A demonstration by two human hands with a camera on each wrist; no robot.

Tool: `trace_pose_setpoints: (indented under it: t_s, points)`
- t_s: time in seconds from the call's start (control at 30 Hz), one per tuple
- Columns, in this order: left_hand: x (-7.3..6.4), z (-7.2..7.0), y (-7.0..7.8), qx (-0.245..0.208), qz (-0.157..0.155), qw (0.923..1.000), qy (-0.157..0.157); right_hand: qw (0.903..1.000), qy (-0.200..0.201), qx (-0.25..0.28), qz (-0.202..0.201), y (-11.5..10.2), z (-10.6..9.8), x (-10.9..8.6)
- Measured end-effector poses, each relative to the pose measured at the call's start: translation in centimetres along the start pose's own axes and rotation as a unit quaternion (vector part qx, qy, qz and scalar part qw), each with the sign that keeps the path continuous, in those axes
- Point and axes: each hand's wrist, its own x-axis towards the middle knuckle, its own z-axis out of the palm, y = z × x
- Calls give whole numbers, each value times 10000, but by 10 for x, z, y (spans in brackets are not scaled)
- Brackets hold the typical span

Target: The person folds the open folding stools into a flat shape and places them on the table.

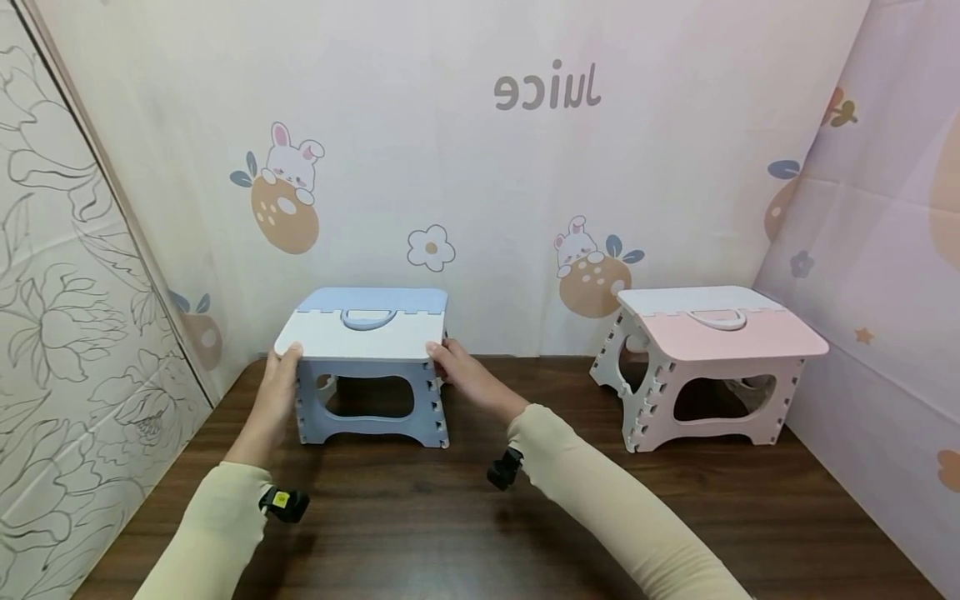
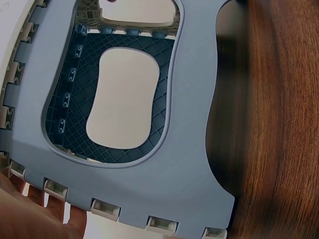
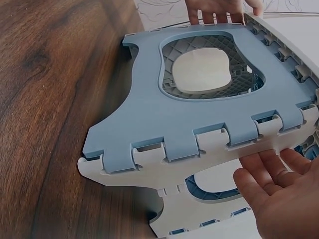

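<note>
A blue and white folding stool (image 1: 367, 343) stands unfolded at the left on the dark wooden table, its top half blue and half white with a carry handle in the middle. My left hand (image 1: 275, 385) grips its left side, thumb at the front corner of the top. On the opposite side my right hand (image 1: 468, 373) holds it, thumb on the top's edge. In the right wrist view, the fingers (image 3: 261, 169) lie against the white side panel below the hinge teeth. The left wrist view shows the blue front panel (image 2: 194, 99) with its rounded cutout; part of the left hand is out of frame.
A pink and white folding stool (image 1: 731, 337) stands unfolded at the right of the table (image 1: 450, 517). A printed cloth (image 1: 487, 208) hangs close behind both stools, with more patterned cloth at the left and right sides.
</note>
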Motion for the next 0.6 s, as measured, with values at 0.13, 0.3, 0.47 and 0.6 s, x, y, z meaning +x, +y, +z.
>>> trace_pose_setpoints:
  t_s: [0.13,0.3,0.47,0.6]
  points:
    - [0,2,0,25,2,10000,-62,10000,-17,18,14,0,-2,-1]
    - [-3,6,3,105,-9,9999,-74,10000,20,-33,47,0,-5,-4]
    - [-3,8,4,155,-21,9998,-134,10000,38,-34,24,2,-7,-6]
    - [-3,12,6,165,-14,9997,-155,10000,66,-26,-3,2,-10,-9]
